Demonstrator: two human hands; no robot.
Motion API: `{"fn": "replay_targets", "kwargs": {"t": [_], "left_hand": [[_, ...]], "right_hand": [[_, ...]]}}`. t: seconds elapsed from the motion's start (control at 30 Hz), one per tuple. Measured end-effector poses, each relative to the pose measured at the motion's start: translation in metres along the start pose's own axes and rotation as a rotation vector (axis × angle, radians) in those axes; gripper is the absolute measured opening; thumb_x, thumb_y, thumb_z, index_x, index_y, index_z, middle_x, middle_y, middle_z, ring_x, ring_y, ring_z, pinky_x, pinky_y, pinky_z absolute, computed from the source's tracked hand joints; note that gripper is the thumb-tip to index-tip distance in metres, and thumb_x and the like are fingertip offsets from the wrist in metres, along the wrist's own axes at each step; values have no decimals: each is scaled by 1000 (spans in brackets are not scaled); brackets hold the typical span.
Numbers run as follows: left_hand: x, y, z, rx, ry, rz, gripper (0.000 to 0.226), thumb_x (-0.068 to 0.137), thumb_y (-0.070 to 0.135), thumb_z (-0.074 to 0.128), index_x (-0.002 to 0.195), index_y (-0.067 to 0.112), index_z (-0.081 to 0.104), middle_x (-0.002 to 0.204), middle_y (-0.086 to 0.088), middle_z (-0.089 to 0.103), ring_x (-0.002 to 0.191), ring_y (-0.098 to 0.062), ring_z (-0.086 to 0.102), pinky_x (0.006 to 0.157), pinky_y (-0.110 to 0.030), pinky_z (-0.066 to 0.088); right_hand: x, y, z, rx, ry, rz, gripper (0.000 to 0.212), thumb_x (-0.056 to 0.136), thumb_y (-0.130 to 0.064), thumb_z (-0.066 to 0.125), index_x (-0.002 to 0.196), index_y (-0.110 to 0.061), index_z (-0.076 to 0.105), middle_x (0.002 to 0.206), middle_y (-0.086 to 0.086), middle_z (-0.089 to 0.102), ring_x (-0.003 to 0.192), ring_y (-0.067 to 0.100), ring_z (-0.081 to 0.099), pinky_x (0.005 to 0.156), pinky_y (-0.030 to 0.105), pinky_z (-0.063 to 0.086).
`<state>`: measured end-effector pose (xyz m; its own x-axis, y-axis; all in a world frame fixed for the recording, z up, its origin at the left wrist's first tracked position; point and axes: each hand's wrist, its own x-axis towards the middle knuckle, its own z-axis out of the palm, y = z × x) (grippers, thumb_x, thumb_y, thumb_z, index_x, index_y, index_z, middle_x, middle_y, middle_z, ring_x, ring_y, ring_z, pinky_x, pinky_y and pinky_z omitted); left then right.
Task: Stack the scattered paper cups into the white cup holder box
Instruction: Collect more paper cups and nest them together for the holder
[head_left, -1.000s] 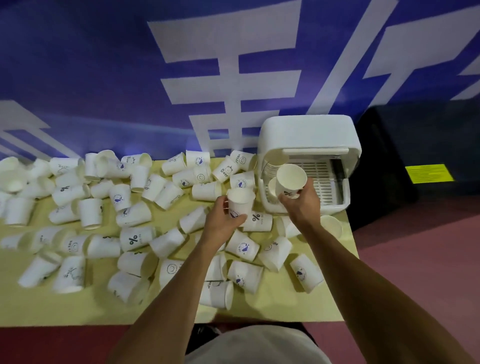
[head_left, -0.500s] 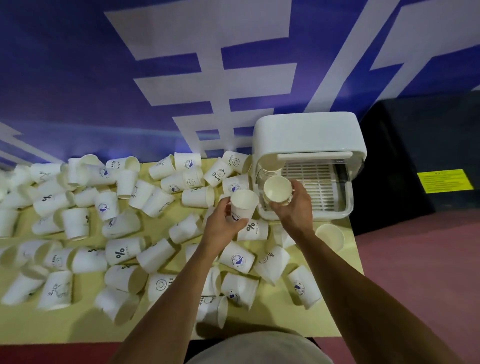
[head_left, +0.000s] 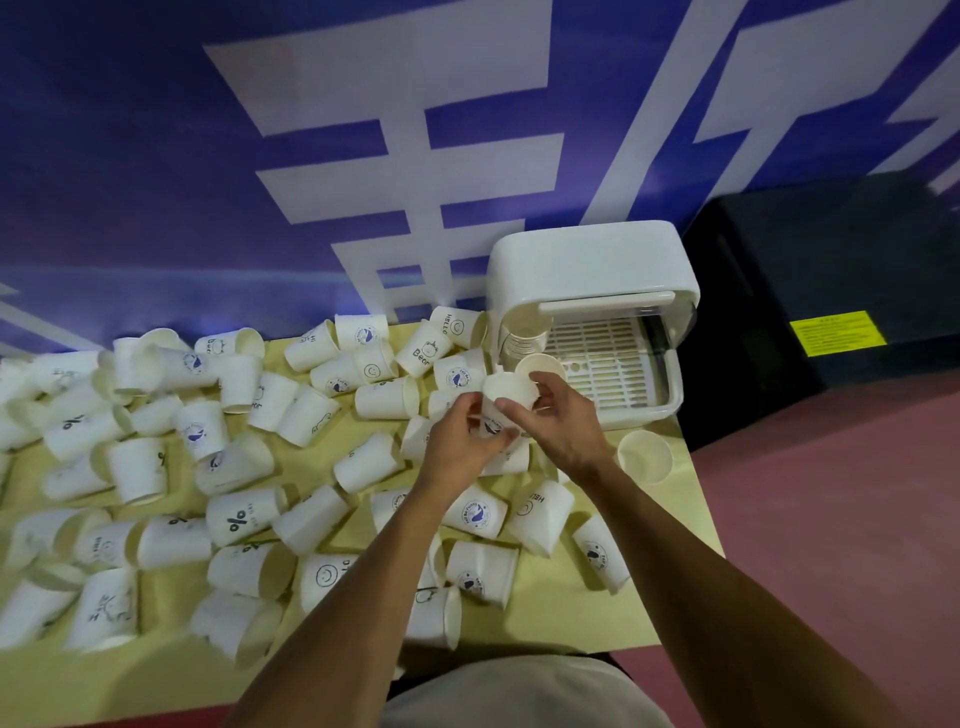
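both hands meet just in front of the box mouth. left hand (head_left: 460, 441) fingers (head_left: 470, 408) wrapped round the lower wall of the held cup (head_left: 506, 391), mouth tilted up and away, blue logo showing between the fingers. right hand (head_left: 563, 423) comes in from the other side, thumb across the same cup just under the rim, remaining fingers curled, so both hands grip it. second cup (head_left: 540, 365) sits just beyond the right fingertips at the box threshold, open mouth toward the camera; cannot tell if the right fingers also touch it. white cup holder box (head_left: 592, 260) is directly beyond the fingers, front open, with a nested cup stack (head_left: 524, 338) lying in its left side and bare slatted floor (head_left: 608, 353) to the right of that. one upright cup (head_left: 644, 457) stands right of the right wrist, near the counter (head_left: 597, 618) edge. scattered cups (head_left: 244, 514) lie mostly on their sides left of the left fingers and below both forearms, many touching each other. blue banner (head_left: 156, 156) is behind the counter.
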<state>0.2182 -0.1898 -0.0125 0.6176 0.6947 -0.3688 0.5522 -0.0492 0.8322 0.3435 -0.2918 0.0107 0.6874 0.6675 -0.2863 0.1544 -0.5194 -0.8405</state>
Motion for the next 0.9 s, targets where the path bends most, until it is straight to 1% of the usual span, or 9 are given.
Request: {"fn": "replay_targets", "kwargs": {"t": [0.1,0.17,0.23,0.3,0.4,0.5,0.67,0.77,0.9], "left_hand": [[-1,2,-1,10,3,27,58,75,42,84,125,27,58,113,12,68,105,-7,63,91,-29,53],[-1,4,-2,11,6,45,59,75,43,83,126,28,57,114,13,67,106,-6,62,90,-28,52],[0,7,-2,12,1,51,59,75,43,83,126,28,57,115,14,66,105,-5,61,88,-25,51],[3,8,-1,5,-2,41,60,75,40,85,127,27,56,115,14,65,105,-5,61,88,-23,49],[8,2,1,7,8,23,62,76,36,85,128,23,56,120,10,63,109,-8,60,95,-27,50],[12,-8,2,16,14,12,60,77,34,84,129,23,56,124,10,63,112,-8,59,98,-31,50],[16,-16,4,21,33,2,53,79,32,82,125,25,56,122,9,63,110,-10,61,96,-33,51],[19,-16,3,11,31,-9,50,80,27,79,125,24,56,123,8,61,111,-11,61,93,-30,51],[23,-17,2,4,30,-16,51,81,26,78,127,24,56,124,9,60,110,-10,60,92,-27,51]], "right_hand": [[-1,-3,-1,-6,-5,-23,76,76,-53,81,137,-19,53,116,-3,63,107,17,63,96,36,53],[-1,-6,-5,-26,-31,-43,78,74,-54,82,138,-20,52,121,-3,62,109,16,60,95,33,52],[1,-9,-8,-49,-33,-65,74,75,-51,83,136,-20,53,118,-6,61,108,14,60,93,29,52],[4,-11,-13,-29,12,-81,67,76,-47,82,131,-22,56,115,-9,63,106,12,62,92,30,54],[10,-12,-18,17,125,-87,61,75,-48,81,127,-27,57,114,-13,63,105,6,59,92,32,54],[17,-10,-22,21,236,-98,69,71,-54,79,131,-31,55,123,-13,62,112,6,57,94,37,54],[21,0,-21,-32,289,-121,68,72,-51,79,132,-32,53,126,-13,60,110,9,57,88,39,56],[24,9,-18,-44,278,-99,70,73,-49,80,134,-31,50,126,-12,59,110,10,57,89,38,55],[32,22,-11,-115,200,-59,80,72,-46,81,140,-26,44,135,-5,55,122,17,52,98,45,52]]}}
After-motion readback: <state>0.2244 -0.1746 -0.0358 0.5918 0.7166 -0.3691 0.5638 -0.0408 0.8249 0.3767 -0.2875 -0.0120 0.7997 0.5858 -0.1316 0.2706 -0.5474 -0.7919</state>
